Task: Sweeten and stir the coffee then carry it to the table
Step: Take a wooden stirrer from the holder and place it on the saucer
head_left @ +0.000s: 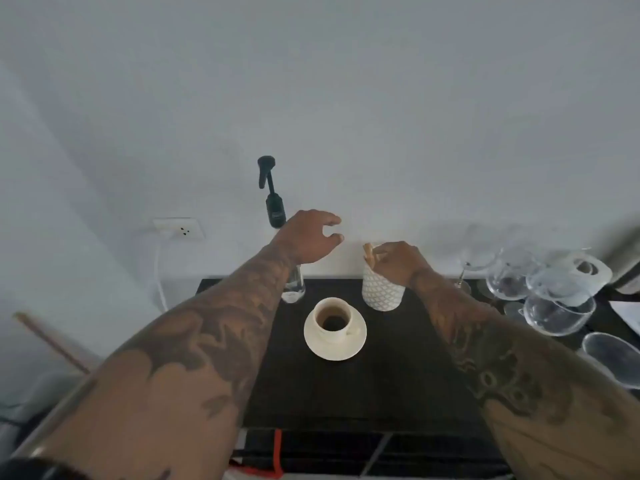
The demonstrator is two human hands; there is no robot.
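Both forearms are reaching over the dark counter (381,375). Between them, the coffee cup (333,320) is sitting on its saucer (335,349). At one o'clock from it, the right hand (398,261) is pinching a brown packet (369,252) sticking out of the patterned holder (382,291). At eleven o'clock, the left hand (310,237) is hovering above a clear bottle (293,287), fingers loosely apart, holding nothing. Wine glasses (540,289) are crowding the three o'clock side.

No text can be read; the black bottle's (275,211) pale label is too blurred.
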